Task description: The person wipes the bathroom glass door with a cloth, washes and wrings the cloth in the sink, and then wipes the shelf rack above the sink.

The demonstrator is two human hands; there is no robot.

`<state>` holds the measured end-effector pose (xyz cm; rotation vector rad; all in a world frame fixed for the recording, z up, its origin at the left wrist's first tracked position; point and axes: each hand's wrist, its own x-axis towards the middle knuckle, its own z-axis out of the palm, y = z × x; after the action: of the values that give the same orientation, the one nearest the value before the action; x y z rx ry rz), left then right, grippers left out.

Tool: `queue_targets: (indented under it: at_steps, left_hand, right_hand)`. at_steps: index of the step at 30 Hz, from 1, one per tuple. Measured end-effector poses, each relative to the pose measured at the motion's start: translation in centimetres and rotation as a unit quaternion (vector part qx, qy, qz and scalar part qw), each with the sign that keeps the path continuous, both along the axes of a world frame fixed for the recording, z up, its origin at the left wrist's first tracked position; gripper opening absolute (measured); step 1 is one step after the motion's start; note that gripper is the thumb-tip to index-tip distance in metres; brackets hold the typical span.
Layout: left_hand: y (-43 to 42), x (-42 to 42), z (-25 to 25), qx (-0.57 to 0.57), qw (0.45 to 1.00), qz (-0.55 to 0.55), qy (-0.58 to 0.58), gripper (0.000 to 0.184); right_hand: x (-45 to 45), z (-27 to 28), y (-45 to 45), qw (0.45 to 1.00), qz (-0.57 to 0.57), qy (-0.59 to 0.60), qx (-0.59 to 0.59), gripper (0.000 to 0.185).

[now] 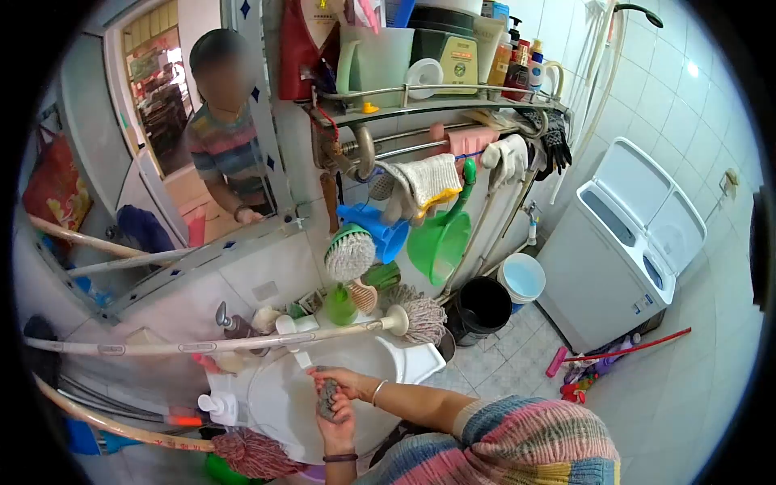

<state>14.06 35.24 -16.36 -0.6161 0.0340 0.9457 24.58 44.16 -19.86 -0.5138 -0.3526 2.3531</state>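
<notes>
Over the white sink (279,396), my two hands are close together with a small grey, rough-looking wad (326,399) between them. My right hand (343,381), with a silver bracelet at the wrist, closes on its upper part. Just below, my left hand (339,422), with a dark band at the wrist, has its fingers around the lower part. The white faucet (299,356) stands near them at the back of the sink. What the wad is made of cannot be told.
A mop handle (267,340) crosses above the sink; a reddish mop head (255,453) is at lower left. A loaded shelf (436,103) hangs above, with a green dipper (440,242) below. Black (482,303) and white (521,277) buckets and a washing machine (602,267) stand right.
</notes>
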Motion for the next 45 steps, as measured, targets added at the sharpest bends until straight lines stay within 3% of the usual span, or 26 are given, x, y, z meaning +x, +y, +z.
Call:
queue_targets:
  at_steps: [2, 4, 6, 9, 13, 16, 19, 21, 23, 25, 26, 29, 31, 34, 36, 40, 41, 42, 43, 45]
  left_hand:
    - [0.5, -0.3, -0.3, 0.03, 0.997, -0.04, 0.054, 0.033]
    - [0.8, -0.2, -0.6, 0.08, 0.959, -0.074, 0.261, 0.024]
    - [1.2, -0.1, -0.7, 0.139, 0.878, -0.114, 0.443, 0.017]
    - [1.1, -0.1, -0.2, 0.234, 0.707, -0.17, 0.646, 0.011]
    - [0.2, -0.3, -0.2, 0.164, 0.715, -0.199, 0.65, 0.022]
    - [-0.9, -0.3, 0.1, 0.144, 0.901, -0.086, 0.4, 0.027]
    - [0.3, -0.5, 0.8, 0.094, 0.929, 0.023, 0.358, 0.027]
    - [1.2, -0.4, 0.8, 0.041, 0.934, 0.082, 0.344, 0.024]
    - [2.8, -1.5, -4.0, 0.048, 0.92, 0.098, 0.376, 0.021]
    - [3.0, -2.3, -4.4, 0.044, 0.899, 0.085, 0.427, 0.016]
    - [3.1, -2.0, -4.7, 0.019, 0.868, 0.146, 0.474, 0.014]
    - [2.9, 1.3, 2.1, -0.042, 0.757, 0.28, 0.589, 0.017]
    - [2.5, 1.4, 0.4, 0.097, 0.587, 0.286, 0.751, 0.016]
    - [1.6, 1.9, 2.5, 0.231, 0.38, 0.281, 0.851, 0.015]
    - [1.4, 1.8, 4.2, 0.311, 0.221, 0.278, 0.881, 0.015]
    - [1.1, 1.9, 9.7, 0.46, 0.134, 0.314, 0.82, 0.011]
    - [1.7, 1.5, 8.2, 0.501, 0.106, 0.327, 0.794, 0.007]
    - [1.5, 1.3, 9.0, 0.524, 0.072, 0.323, 0.784, 0.006]
    - [1.2, 1.0, 10.4, 0.547, 0.038, 0.32, 0.773, 0.005]
    - [1.6, 0.4, 9.9, 0.613, -0.063, 0.315, 0.722, 0.005]
  right_hand:
    - [-0.3, 1.1, 0.7, 0.991, 0.005, -0.132, 0.011, 0.022]
    - [-0.5, 1.4, 1.1, 0.962, 0.029, -0.268, 0.046, 0.018]
    - [-0.8, 1.2, 1.5, 0.924, 0.033, -0.36, 0.126, 0.018]
    - [-1.4, 1.1, 1.1, 0.864, 0.011, -0.441, 0.242, 0.022]
    - [-0.1, 5.5, -0.5, 0.827, -0.008, -0.465, 0.317, 0.03]
    - [-0.8, 7.4, -1.8, 0.805, -0.024, -0.458, 0.376, 0.042]
    - [-1.5, 7.7, -2.8, 0.748, -0.043, -0.488, 0.449, 0.046]
    - [-2.1, 8.1, -3.9, 0.805, -0.069, -0.448, 0.381, 0.046]
    - [-2.9, 6.9, -4.9, 0.851, -0.108, -0.403, 0.318, 0.043]
    - [-3.0, 7.1, -4.8, 0.921, -0.166, -0.311, 0.169, 0.042]
    - [-2.9, 7.1, -4.9, 0.942, -0.192, -0.262, 0.09, 0.042]
    - [-2.5, 5.4, -4.6, 0.954, -0.255, -0.149, -0.059, 0.034]
    - [-1.8, 4.2, -4.0, 0.959, -0.232, -0.079, -0.144, 0.03]
    - [-1.6, 1.2, -2.6, 0.959, -0.174, -0.007, -0.223, 0.028]
    - [-1.3, 1.1, -2.4, 0.983, -0.044, -0.024, -0.178, 0.026]
    - [-0.7, 3.2, -0.5, 0.98, 0.164, -0.006, -0.109, 0.03]
    - [-0.8, 3.5, 0.0, 0.972, 0.206, 0.009, -0.113, 0.031]
    - [-0.9, 3.8, 0.5, 0.962, 0.248, 0.023, -0.116, 0.031]
    - [-1.6, 5.2, 0.9, 0.942, 0.269, 0.028, -0.2, 0.033]
    - [-1.8, 9.1, 0.6, 0.938, 0.313, -0.043, -0.14, 0.034]
